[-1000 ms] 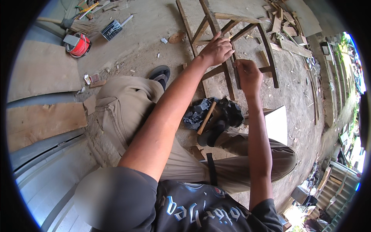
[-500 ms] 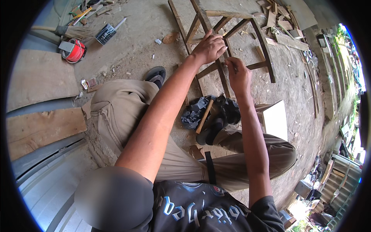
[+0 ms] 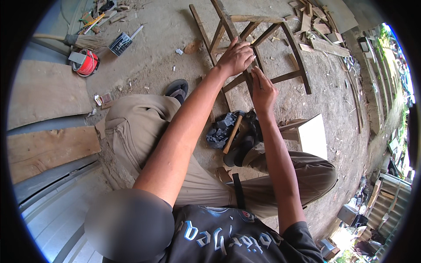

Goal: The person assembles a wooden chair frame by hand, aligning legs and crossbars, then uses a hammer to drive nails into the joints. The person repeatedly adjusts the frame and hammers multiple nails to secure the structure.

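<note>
A dark wooden frame with legs and crossbars, like that of a chair or stool (image 3: 258, 19), lies tipped on the ground ahead of me. My left hand (image 3: 237, 58) is closed over one of its long bars, fingers curled across the wood. Just nearer to me, my right hand (image 3: 265, 91) is at the same bar, its fingers pressed together against the side. Whether something small is pinched in them is hidden. Below the hands, a wooden tool handle (image 3: 233, 133) rests on a crumpled black plastic bag (image 3: 219, 131); the tool's head cannot be made out.
A white-faced board (image 3: 312, 136) stands right of my foot. Scrap wood (image 3: 322, 30) is heaped at the far right. To the left are a red bucket (image 3: 87, 65), a broom (image 3: 87, 41) and a wooden plank (image 3: 52, 149). My bent legs flank the bag.
My right hand has moved a little left and nearer to me along the bar, its fingers straighter than before. The left hand keeps its hold, and the frame has shifted slightly.
</note>
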`<state>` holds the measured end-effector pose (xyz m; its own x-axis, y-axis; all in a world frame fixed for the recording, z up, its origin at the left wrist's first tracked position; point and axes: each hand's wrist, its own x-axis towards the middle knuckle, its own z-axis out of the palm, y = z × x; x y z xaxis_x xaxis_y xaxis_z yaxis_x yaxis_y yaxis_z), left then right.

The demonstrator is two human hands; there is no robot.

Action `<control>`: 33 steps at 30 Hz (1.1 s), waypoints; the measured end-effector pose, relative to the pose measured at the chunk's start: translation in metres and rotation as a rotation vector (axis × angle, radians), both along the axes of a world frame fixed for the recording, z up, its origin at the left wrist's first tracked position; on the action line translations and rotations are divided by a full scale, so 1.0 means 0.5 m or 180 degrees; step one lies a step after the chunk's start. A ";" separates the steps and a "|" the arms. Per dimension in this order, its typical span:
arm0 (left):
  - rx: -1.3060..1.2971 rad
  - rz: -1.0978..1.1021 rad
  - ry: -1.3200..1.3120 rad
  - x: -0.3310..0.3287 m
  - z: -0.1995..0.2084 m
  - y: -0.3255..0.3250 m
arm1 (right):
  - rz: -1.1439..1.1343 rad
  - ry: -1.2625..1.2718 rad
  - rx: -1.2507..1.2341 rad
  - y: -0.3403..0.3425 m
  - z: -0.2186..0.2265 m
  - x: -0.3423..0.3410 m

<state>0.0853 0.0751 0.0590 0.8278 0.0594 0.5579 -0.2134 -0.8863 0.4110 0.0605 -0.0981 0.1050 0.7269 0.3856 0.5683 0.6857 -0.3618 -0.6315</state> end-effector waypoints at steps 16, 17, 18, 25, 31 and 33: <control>-0.1579 0.0038 -0.0962 -0.121 0.013 -0.109 | 0.0098 -0.0065 0.0123 0.000 -0.001 0.003; -0.1513 0.0069 -0.0911 -0.123 0.014 -0.107 | 0.0116 -0.0099 0.0141 0.001 -0.002 0.004; -0.1447 0.0100 -0.0860 -0.125 0.016 -0.104 | 0.0157 -0.0085 0.0198 0.001 -0.004 0.004; -0.1313 0.0138 -0.0694 -0.120 0.019 -0.104 | 0.0206 -0.0002 0.0169 -0.005 -0.006 0.010; -0.0989 0.0273 -0.0855 -0.114 0.016 -0.100 | 0.0296 -0.0194 0.0289 -0.003 -0.008 0.007; -0.0855 0.0289 -0.0900 -0.115 0.011 -0.098 | 0.0297 -0.0144 0.0310 -0.002 -0.017 0.006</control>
<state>0.0276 0.0262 0.0646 0.6285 0.2999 0.7176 -0.2771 -0.7758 0.5669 0.0635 -0.0990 0.0963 0.6632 0.3917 0.6378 0.7421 -0.2338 -0.6282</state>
